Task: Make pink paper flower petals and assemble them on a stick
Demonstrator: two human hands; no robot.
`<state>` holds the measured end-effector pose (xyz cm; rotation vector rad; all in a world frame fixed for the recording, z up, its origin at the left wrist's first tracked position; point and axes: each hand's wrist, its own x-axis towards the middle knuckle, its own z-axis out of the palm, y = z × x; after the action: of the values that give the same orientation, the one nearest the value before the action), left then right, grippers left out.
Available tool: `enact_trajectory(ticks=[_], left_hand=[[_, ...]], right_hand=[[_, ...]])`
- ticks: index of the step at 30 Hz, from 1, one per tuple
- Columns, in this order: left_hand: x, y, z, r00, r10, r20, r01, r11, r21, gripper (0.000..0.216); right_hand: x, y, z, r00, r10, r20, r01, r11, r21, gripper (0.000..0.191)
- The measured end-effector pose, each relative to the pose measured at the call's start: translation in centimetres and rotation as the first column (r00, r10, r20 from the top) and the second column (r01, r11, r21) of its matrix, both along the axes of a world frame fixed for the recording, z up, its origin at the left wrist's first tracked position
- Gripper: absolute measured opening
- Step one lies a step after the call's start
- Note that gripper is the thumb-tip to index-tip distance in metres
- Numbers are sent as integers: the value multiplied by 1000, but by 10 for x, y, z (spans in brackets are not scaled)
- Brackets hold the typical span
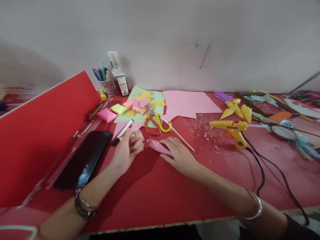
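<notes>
My left hand (128,150) is closed, its fingers curled beside a white marker with a black cap (122,132). A light green bit (132,136) and some clear plastic (140,134) show at its fingertips; whether it grips them is unclear. Under the fingers of my right hand (178,155) lies a rolled pink paper piece (157,146), its tapered end pointing left. The thumb is on the near side of the roll and the fingers are on the far side. Just beyond are scissors with orange and yellow handles (153,127) and a thin wooden stick (178,135).
Pink paper (192,101) and a green sheet (135,95) with scraps lie along the wall. A yellow glue gun (232,128) with its black cord lies right, near folded yellow paper pieces (235,108). At left are a phone (83,160) and a red board (47,140).
</notes>
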<state>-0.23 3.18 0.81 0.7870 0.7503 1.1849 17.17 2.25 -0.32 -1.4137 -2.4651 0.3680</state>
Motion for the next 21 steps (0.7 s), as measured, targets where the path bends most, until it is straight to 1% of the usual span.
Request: enact_trajectory(ticks=[2, 4, 7, 10, 12, 14, 17, 19, 21], left_hand=[[0, 1, 0, 1000, 22, -10, -22, 1000, 17, 43], [-1, 1, 0, 998, 46, -33, -45, 998, 39, 42], [-1, 1, -1, 998, 58, -23, -57, 997, 49, 37], [-2, 2, -4, 997, 81, -8, -80, 994, 75, 21], [-2, 3, -5, 995, 103, -10, -102, 991, 91, 14], [-2, 3, -6, 995, 104, 0, -104, 992, 65, 14], [-1, 2, -6, 995, 95, 9, -95, 995, 6, 7], [0, 1, -6, 996, 84, -23, -84, 996, 17, 17], [0, 0, -6, 995, 73, -72, -68, 996, 65, 20]], right_hand=[[0, 0, 0, 999, -19, 28, 19, 1000, 6, 19], [0, 0, 0, 998, -43, 37, 42, 999, 13, 18], [2, 0, -1, 996, -92, -13, 92, 995, 31, 18], [5, 1, -2, 973, -152, -171, 153, 988, -9, 19], [6, 2, -1, 927, -182, -329, 176, 983, -50, 19], [6, 3, 1, 866, -190, -463, 187, 981, -54, 18], [5, 2, 3, 813, -184, -552, 201, 979, -31, 14], [4, 1, 3, 790, -191, -582, 209, 977, -38, 13], [5, 1, 3, 765, -207, -610, 216, 974, -59, 11]])
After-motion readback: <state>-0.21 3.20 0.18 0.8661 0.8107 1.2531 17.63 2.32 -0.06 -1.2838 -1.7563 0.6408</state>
